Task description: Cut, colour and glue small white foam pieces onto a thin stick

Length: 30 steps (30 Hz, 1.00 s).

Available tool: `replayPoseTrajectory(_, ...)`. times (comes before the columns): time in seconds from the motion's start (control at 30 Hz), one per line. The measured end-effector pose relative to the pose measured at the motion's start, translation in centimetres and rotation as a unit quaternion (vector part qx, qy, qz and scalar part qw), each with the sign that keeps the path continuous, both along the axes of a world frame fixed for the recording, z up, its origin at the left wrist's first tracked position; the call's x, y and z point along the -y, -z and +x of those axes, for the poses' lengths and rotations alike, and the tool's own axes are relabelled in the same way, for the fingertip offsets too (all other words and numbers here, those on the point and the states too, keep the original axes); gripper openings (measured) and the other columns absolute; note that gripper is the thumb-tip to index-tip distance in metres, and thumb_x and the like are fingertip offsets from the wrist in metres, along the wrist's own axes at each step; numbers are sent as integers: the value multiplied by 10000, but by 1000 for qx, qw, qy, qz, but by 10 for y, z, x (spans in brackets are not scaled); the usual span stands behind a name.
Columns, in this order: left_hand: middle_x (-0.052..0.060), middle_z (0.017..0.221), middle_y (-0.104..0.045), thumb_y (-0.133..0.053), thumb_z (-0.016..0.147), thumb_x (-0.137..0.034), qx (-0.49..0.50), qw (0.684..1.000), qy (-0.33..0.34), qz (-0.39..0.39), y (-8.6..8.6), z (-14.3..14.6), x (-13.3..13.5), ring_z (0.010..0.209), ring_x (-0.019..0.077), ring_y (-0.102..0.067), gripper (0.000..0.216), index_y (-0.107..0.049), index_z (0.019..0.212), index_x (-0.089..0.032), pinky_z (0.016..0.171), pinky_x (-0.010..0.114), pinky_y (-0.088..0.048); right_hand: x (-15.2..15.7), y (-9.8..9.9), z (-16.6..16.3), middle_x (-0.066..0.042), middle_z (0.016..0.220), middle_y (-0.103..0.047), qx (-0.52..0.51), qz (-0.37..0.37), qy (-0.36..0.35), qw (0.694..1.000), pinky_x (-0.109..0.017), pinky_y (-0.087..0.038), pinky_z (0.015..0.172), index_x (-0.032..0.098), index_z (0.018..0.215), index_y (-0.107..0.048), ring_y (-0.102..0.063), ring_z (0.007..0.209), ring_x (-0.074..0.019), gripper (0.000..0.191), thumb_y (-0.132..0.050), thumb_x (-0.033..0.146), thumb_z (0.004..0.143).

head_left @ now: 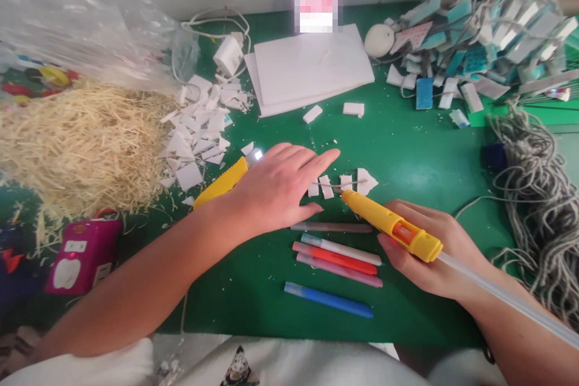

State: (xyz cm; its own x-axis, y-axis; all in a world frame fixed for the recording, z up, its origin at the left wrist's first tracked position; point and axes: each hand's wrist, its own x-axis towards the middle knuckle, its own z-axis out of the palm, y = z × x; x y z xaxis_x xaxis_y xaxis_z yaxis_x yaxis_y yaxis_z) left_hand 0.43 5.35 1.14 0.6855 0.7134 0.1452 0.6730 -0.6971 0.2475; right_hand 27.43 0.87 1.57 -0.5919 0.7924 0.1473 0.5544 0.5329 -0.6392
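Observation:
My right hand (434, 256) is closed around a yellow hot glue gun (389, 224) with a clear glue stick (506, 298) trailing from its back. Its nozzle points at a row of small white foam pieces (346, 184) threaded on a thin string on the green mat (407, 151). My left hand (280, 190) lies flat with fingers stretched out, its fingertips reaching toward those pieces. Under the left hand's wrist lies a yellow utility knife (224, 184).
Several marker pens (337, 256) lie by the front edge. A heap of straw (76, 145) and white foam scraps (199, 132) sit left. White foam sheets (312, 66) lie at the back, grey yarn (534, 193) at right, a pink device (84, 256) at front left.

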Motion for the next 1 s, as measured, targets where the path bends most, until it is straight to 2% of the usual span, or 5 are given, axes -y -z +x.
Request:
replayPoseTrajectory(0.13,167,1310,-680,-786,830,-331,-54,997,-57,-6,-12,-22,10,1153,328,-666,663,-548,1403,-99,1000,458,-543,2,4,3,18,666,-554,-16,18,4,1000,-239,-407,462,228,811,-495,-468,506,-103,132,-509,237,942)
replayPoseTrajectory(0.33,130,1176,-698,-685,907,-380,-54,992,-115,-22,-7,-42,22,1041,295,-684,435,-634,1269,-144,912,433,-585,3,10,2,11,665,-571,-19,15,5,1000,-253,-397,466,227,802,-502,-471,505,-109,142,-509,250,942)
replayPoseTrajectory(0.53,108,1088,-660,-602,943,-279,-17,994,-94,-44,3,-38,17,980,245,-647,288,-676,1184,-140,852,386,-580,2,9,-1,21,660,-541,-26,14,5,1000,-253,-384,463,235,791,-487,-459,503,-107,146,-523,229,933)
replayPoseTrajectory(0.73,93,1046,-656,-561,953,-225,19,997,-64,-39,4,-38,13,952,218,-629,280,-677,1187,-125,844,355,-563,3,11,1,32,680,-516,-32,9,4,999,-248,-393,482,235,821,-485,-461,526,-103,128,-533,210,936)
replayPoseTrajectory(1.0,116,1104,-717,-595,965,-283,16,998,-56,-19,3,-37,12,984,249,-673,293,-657,1207,-130,870,391,-564,3,10,2,29,694,-531,-27,13,-5,1000,-246,-397,476,234,845,-484,-462,521,-100,115,-515,219,955)
